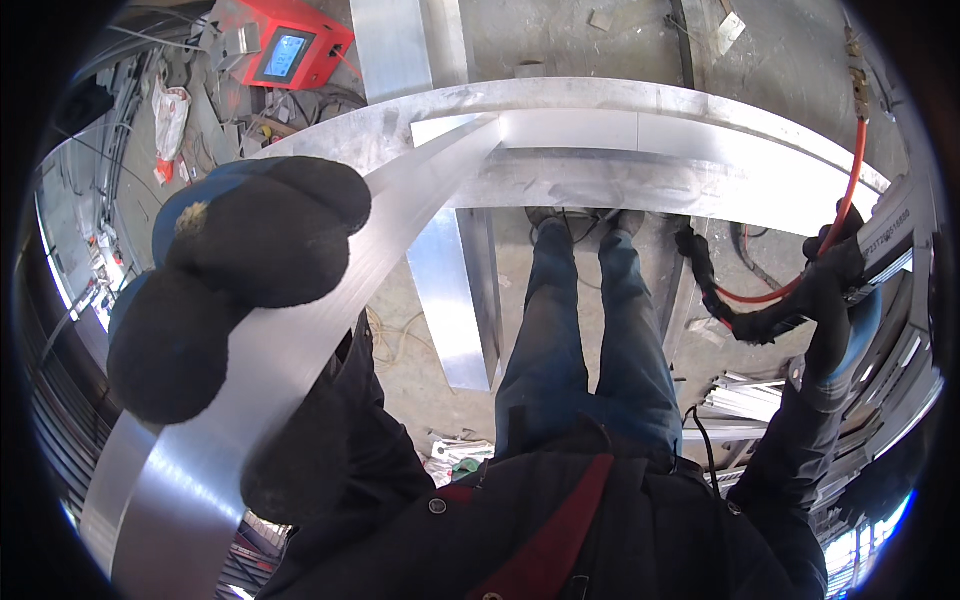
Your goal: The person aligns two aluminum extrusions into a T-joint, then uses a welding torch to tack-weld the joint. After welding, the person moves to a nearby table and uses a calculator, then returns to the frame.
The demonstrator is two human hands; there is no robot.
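Note:
My left hand point(265, 240), in a black and blue glove, is large and close in the left of the view. Its fingers wrap round a long, flat silver metal bar point(375, 250), which slopes from the lower left up to a wide metal beam point(590, 180). The bar's far end meets that beam. At the right, my gloved right hand point(835, 285) closes round a bent black torch-like tool point(755, 325), its dark tip pointing left below the beam. An orange hose point(858, 170) runs down to this hand; the exact grip is partly hidden.
A red machine with a lit screen point(285, 55) stands at the far left. Upright metal profiles point(455, 290) cross under the beam. Cut metal strips point(745, 400) lie at the right, beside a printed metal profile point(890, 240). A white-and-red bag point(170, 125) lies on the far-left floor.

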